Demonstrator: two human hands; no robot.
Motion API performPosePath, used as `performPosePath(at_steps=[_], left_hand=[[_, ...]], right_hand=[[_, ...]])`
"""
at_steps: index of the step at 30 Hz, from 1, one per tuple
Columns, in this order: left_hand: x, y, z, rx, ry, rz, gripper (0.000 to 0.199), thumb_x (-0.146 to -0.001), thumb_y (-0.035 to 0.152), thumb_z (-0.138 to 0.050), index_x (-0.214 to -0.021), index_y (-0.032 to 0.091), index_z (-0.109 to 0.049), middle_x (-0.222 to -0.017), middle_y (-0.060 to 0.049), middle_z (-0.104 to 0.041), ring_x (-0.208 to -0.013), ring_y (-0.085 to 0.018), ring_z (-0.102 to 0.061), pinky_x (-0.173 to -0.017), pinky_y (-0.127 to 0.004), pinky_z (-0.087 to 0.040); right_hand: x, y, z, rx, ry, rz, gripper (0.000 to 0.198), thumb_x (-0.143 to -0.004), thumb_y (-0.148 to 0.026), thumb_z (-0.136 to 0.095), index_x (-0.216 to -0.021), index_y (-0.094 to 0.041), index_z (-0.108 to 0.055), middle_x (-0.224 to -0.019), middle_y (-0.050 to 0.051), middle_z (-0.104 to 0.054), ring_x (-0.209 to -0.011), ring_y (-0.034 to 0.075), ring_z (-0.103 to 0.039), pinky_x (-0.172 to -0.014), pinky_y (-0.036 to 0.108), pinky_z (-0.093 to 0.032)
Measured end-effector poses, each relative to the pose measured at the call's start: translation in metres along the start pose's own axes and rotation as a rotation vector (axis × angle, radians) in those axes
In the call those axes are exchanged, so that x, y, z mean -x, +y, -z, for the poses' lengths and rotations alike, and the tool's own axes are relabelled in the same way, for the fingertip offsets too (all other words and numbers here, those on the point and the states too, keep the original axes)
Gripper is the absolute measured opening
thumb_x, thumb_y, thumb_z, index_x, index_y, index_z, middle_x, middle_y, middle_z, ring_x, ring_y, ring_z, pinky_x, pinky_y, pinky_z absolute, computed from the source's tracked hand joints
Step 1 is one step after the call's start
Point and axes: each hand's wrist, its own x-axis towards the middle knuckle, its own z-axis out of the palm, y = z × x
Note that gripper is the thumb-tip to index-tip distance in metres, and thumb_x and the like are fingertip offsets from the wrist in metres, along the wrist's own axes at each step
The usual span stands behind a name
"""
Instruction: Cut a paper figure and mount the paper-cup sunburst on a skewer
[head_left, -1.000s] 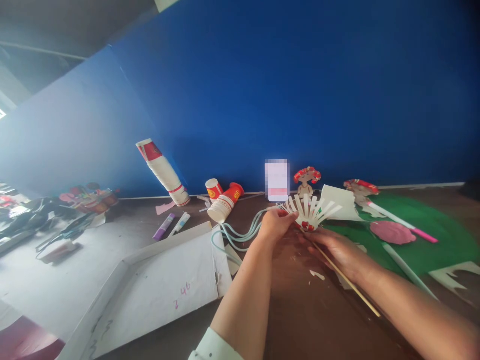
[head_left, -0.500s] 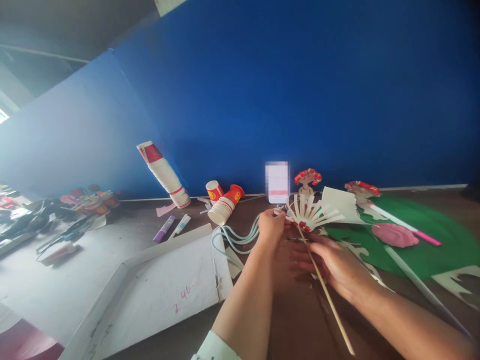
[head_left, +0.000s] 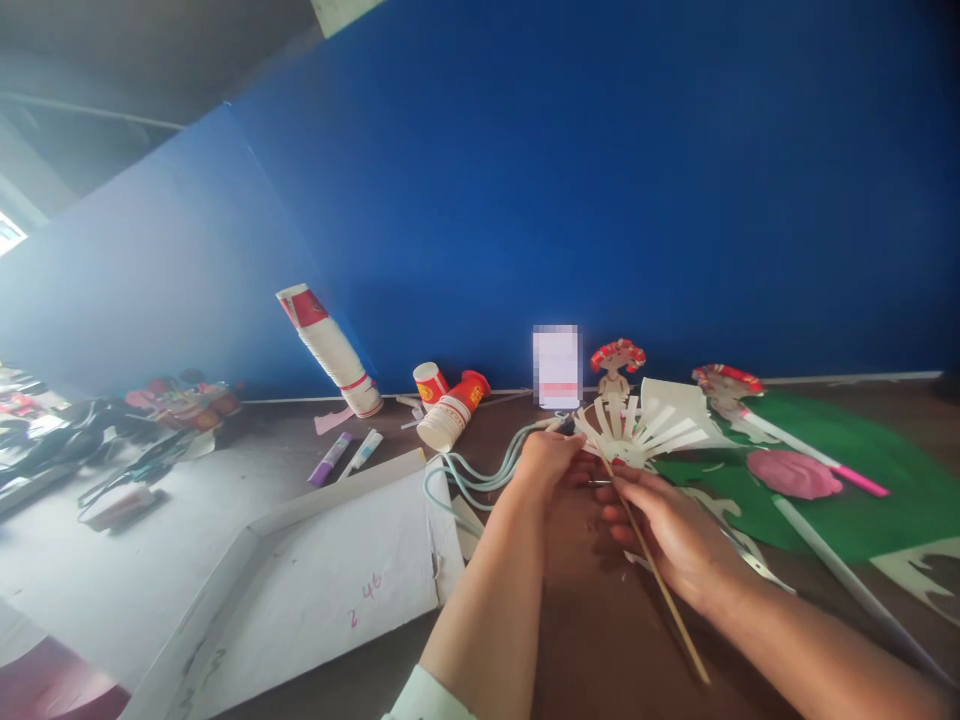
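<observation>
A white paper cup cut into spread strips (head_left: 651,433) is between my hands, its red base part partly covered by my fingers. My left hand (head_left: 549,458) is closed, gripping the cup's left side. A thin wooden stick (head_left: 669,597) slants from the cup down toward me. My right hand (head_left: 671,525) pinches the stick's upper part between thumb and fingers, just below the cup. Under my right wrist lie scissors (head_left: 757,565), partly hidden.
Paper cups (head_left: 450,412) and a tall cup stack (head_left: 330,350) stand left. A white box lid (head_left: 300,570), glue sticks (head_left: 330,460) and a pale cable (head_left: 480,475) lie nearer. Behind are a phone (head_left: 556,365) and a paper figure (head_left: 615,368); green paper (head_left: 862,450) lies right.
My right hand has moved up slightly and its fingers have closed on the stick near the cup. The cup has tilted, so less of its red part shows.
</observation>
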Motion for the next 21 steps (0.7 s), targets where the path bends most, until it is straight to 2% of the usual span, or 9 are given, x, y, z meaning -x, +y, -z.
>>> performPosePath(at_steps=[4, 11, 16, 21], left_hand=[[0.007, 0.010, 0.011, -0.023, -0.002, 0.055, 0.030, -0.093, 0.032, -0.059, -0.070, 0.014, -0.067, -0.070, -0.008, -0.071, -0.063, -0.018, -0.067, -0.063, -0.031, -0.056], [0.018, 0.021, 0.015, -0.064, 0.020, 0.062, 0.015, -0.082, 0.016, -0.065, -0.067, 0.015, -0.067, -0.068, -0.006, -0.070, -0.065, -0.019, -0.067, -0.065, -0.032, -0.056], [0.019, 0.020, 0.016, -0.128, 0.024, 0.045, 0.017, -0.080, 0.013, -0.064, -0.063, 0.016, -0.067, -0.063, -0.003, -0.067, -0.062, -0.016, -0.063, -0.063, -0.028, -0.054], [0.015, 0.018, 0.020, -0.192, 0.027, -0.032, 0.016, -0.075, 0.014, -0.069, -0.060, 0.017, -0.067, -0.060, 0.001, -0.061, -0.055, -0.012, -0.054, -0.059, -0.025, -0.051]], right_hand=[[-0.007, -0.001, 0.003, -0.035, 0.001, 0.015, 0.015, -0.082, -0.009, -0.069, -0.091, -0.019, -0.073, -0.068, 0.002, -0.074, -0.048, 0.011, -0.066, -0.039, 0.017, -0.053], [-0.006, 0.006, -0.005, -0.102, -0.099, -0.013, 0.016, -0.079, -0.008, -0.072, -0.090, -0.019, -0.076, -0.068, 0.001, -0.074, -0.050, 0.010, -0.065, -0.041, 0.016, -0.053], [-0.009, 0.007, -0.013, -0.172, -0.148, -0.074, 0.013, -0.083, -0.008, -0.067, -0.087, -0.016, -0.076, -0.065, 0.001, -0.071, -0.051, 0.008, -0.064, -0.043, 0.014, -0.052], [-0.012, 0.008, -0.012, -0.226, -0.208, -0.129, 0.012, -0.084, -0.011, -0.068, -0.093, -0.018, -0.075, -0.066, -0.001, -0.071, -0.050, 0.006, -0.063, -0.044, 0.012, -0.050]])
